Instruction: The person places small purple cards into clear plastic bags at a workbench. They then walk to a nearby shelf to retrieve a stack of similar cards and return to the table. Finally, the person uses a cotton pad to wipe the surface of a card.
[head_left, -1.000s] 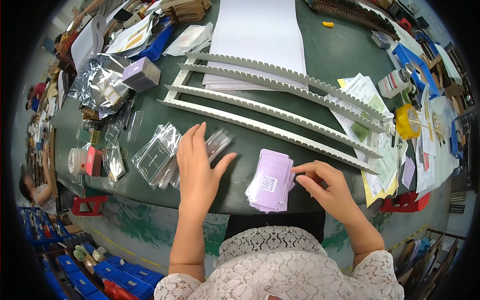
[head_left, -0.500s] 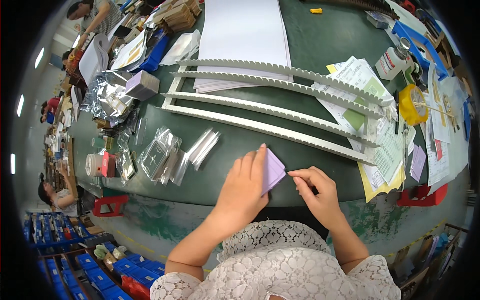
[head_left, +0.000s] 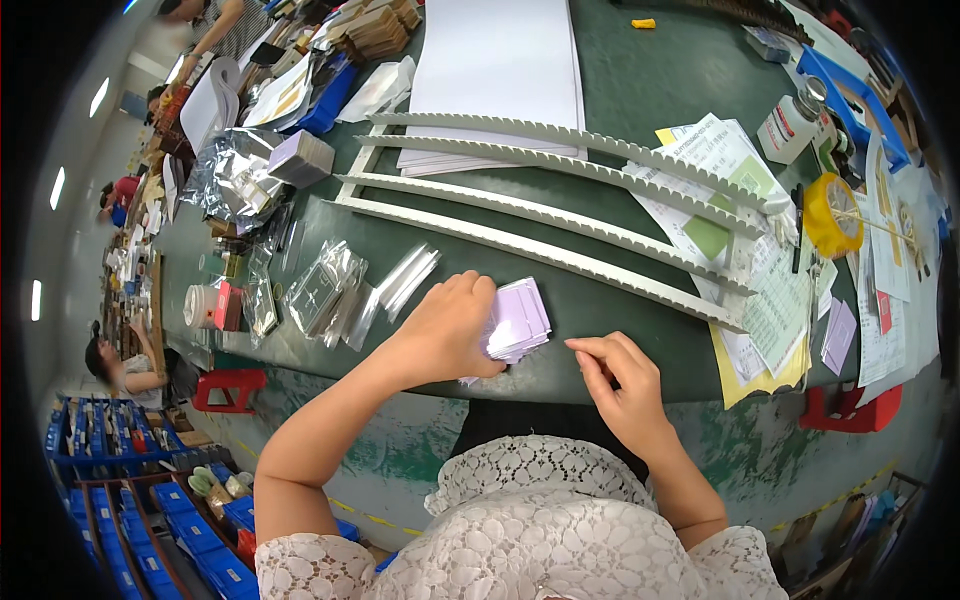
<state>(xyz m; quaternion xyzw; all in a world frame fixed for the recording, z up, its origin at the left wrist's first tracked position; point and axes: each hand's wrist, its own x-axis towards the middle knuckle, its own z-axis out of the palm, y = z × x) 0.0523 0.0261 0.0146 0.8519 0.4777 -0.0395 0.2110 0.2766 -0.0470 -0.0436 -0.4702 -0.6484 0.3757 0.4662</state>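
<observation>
A loose pile of light purple cards lies at the near side of the green table, its edges uneven. My left hand is closed over the left end of the pile, and the fingers hide that part. Just right of the cards, apart from them, my right hand is closed with index finger and thumb drawn together. Anything between those fingertips is too small to make out. Clear plastic sleeves lie left of my left hand, beside a pile of bagged dark cards.
A white rack with notched rails stretches across the table beyond my hands. Behind it lie large white sheets. Printed papers, a yellow tape roll and a white bottle are at the right. A card stack stands far left.
My left hand has moved left and turned, and the purple cards, tilted up near my right fingertips before, now lie spread on the table. My right hand has shifted slightly.
</observation>
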